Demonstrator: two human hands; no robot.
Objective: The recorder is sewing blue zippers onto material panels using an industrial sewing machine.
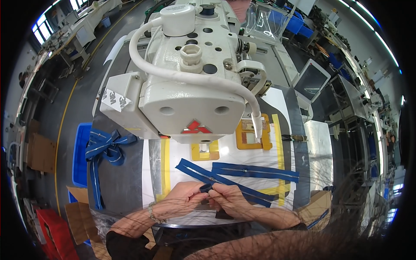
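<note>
Both hands meet over the front of the work surface, fingertips pinched together. Between them is a small dark blue folded strip (pixel 206 187); its exact kind cannot be made out. My left hand (pixel 184 195) grips it from the left, and my right hand (pixel 229 198) from the right. Just beyond the fingers lies a blue zipper (pixel 197 172) with a silver tooth line, slanting down to the right and passing behind my right hand. A second blue zipper (pixel 255 171) lies nearly level behind it. Below my right hand a dark flat piece (pixel 224 215) shows in part.
A large white sewing machine head (pixel 193 99) overhangs the surface. Yellow-framed plates (pixel 206 157) sit beneath it. A bundle of blue zipper tape (pixel 108 147) lies at left, beside a blue bin (pixel 80 167). Cardboard boxes (pixel 80 216) flank the table; a tablet-like screen (pixel 312 80) stands at right.
</note>
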